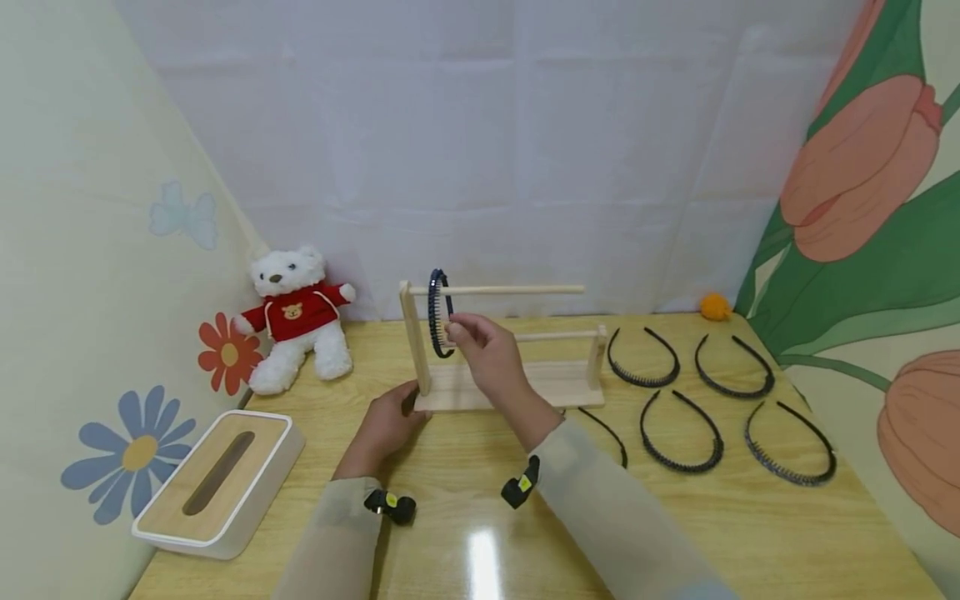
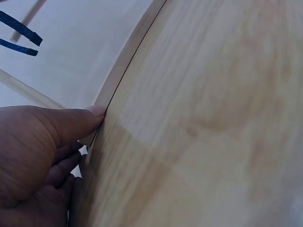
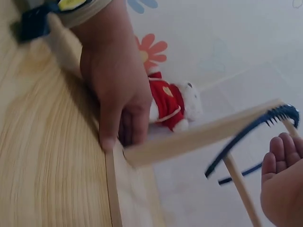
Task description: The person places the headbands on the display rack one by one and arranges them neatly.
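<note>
A wooden rack point(image 1: 450, 392) with two horizontal rods stands on the table. Around its upper rod point(image 1: 517, 290), near the tall left post point(image 1: 414, 342), is a dark toothed headband point(image 1: 435, 312). My right hand point(image 1: 491, 367) pinches this headband at its near side, and in the right wrist view the headband point(image 3: 246, 135) arches beside the curled fingers. My left hand point(image 1: 390, 425) grips the left end of the rack's base. In the left wrist view, the left thumb point(image 2: 78, 124) presses on the base's edge, its fingers bent below.
Several dark headbands point(image 1: 678, 467) lie on the right of the table, one partly behind my right forearm. A white teddy bear in a red sweater point(image 1: 296, 312) sits at the back left, behind a tissue box point(image 1: 255, 492). An orange ball-like object point(image 1: 716, 307) lies at the back right.
</note>
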The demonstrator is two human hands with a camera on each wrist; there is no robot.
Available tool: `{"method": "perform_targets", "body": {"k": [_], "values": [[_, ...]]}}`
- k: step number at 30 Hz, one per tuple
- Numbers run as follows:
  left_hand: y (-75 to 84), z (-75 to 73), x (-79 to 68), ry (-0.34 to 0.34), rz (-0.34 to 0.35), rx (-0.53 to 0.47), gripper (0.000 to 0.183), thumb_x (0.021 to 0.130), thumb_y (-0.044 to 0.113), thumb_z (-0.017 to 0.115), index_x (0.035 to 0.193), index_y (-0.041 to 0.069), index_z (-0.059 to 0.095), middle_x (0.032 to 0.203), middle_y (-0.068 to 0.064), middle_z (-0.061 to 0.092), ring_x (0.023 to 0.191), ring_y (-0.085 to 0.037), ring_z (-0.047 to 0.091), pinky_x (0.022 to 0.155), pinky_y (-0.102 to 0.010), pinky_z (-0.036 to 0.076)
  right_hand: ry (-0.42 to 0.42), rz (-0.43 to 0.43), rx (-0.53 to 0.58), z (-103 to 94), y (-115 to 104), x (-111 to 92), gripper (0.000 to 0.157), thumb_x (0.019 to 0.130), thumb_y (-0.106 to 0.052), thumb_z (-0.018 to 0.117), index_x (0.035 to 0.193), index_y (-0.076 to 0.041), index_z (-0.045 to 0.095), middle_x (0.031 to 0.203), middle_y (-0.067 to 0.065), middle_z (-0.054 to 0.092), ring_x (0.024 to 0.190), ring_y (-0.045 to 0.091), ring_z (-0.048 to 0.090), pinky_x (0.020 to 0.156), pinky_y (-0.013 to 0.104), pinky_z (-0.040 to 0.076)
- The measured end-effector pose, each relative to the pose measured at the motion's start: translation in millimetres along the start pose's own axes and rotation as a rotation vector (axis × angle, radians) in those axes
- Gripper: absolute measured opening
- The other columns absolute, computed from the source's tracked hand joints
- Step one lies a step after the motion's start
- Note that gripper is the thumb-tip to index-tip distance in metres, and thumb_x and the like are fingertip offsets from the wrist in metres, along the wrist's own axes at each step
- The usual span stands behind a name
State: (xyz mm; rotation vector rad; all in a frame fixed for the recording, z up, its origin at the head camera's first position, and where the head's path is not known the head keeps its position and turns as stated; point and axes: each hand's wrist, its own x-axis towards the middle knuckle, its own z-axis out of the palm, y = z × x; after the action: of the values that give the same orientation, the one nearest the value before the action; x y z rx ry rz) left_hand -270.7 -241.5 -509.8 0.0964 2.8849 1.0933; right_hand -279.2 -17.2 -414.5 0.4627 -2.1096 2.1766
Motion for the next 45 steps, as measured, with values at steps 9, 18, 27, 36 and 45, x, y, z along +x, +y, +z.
{"method": "perform_targets", "body": {"k": [9, 18, 27, 36, 45], "values": [[-0.4, 4.5, -0.3, -0.003, 0.009, 0.015, 0.065, 0.105, 0.021, 0.074, 0.163, 0.004, 0.05, 0.163, -0.027, 0.052, 0.154, -0.048, 0.045, 0.128, -0.064, 0.036, -0.207, -0.213, -0.532, -94.2, 2.8, -48.7, 0.041, 0.108, -0.029, 0.073, 0.145, -0.012, 0.069, 0.13, 0.005, 0.077, 0.118, 0.025, 0.072, 0.101, 0.048, 0.062], [-2.4, 2.7, 1.4, -0.006, 0.022, 0.045, 0.063, 0.106, 0.022, 0.073, 0.163, 0.004, 0.05, 0.163, -0.027, 0.052, 0.154, -0.049, 0.046, 0.127, -0.066, 0.038, -0.469, -0.11, -0.862, -174.5, 13.1, -103.7, 0.044, 0.099, -0.037, 0.083, 0.136, -0.014, 0.076, 0.14, 0.007, 0.072, 0.134, 0.035, 0.065, 0.113, 0.059, 0.054], [-2.3, 2.3, 1.9, -0.021, 0.008, 0.035, 0.064, 0.108, 0.021, 0.07, 0.165, 0.004, 0.047, 0.166, -0.026, 0.049, 0.157, -0.047, 0.043, 0.128, -0.065, 0.036, -0.584, -0.15, -0.966, -210.0, 32.3, -137.4, 0.043, 0.091, -0.038, 0.091, 0.126, -0.016, 0.081, 0.125, -0.004, 0.076, 0.119, 0.02, 0.069, 0.103, 0.045, 0.061], [-2.7, 3.9, 2.4, -0.029, 0.002, 0.034, 0.063, 0.108, 0.021, 0.07, 0.165, 0.005, 0.047, 0.167, -0.025, 0.049, 0.157, -0.047, 0.042, 0.129, -0.066, 0.035, -0.709, -0.207, -1.103, -216.2, 30.6, -142.3, 0.023, 0.088, -0.023, 0.092, 0.11, -0.02, 0.086, 0.106, -0.012, 0.076, 0.102, 0.008, 0.066, 0.096, 0.036, 0.06], [-2.4, 2.4, 2.2, -0.021, -0.002, 0.033, 0.063, 0.108, 0.021, 0.07, 0.165, 0.006, 0.047, 0.166, -0.024, 0.049, 0.157, -0.047, 0.042, 0.129, -0.065, 0.034, -0.759, -0.397, -1.174, -213.2, 28.2, -143.6, 0.011, 0.089, -0.014, 0.09, 0.097, -0.021, 0.086, 0.093, -0.012, 0.073, 0.091, 0.005, 0.065, 0.089, 0.031, 0.061]]}}
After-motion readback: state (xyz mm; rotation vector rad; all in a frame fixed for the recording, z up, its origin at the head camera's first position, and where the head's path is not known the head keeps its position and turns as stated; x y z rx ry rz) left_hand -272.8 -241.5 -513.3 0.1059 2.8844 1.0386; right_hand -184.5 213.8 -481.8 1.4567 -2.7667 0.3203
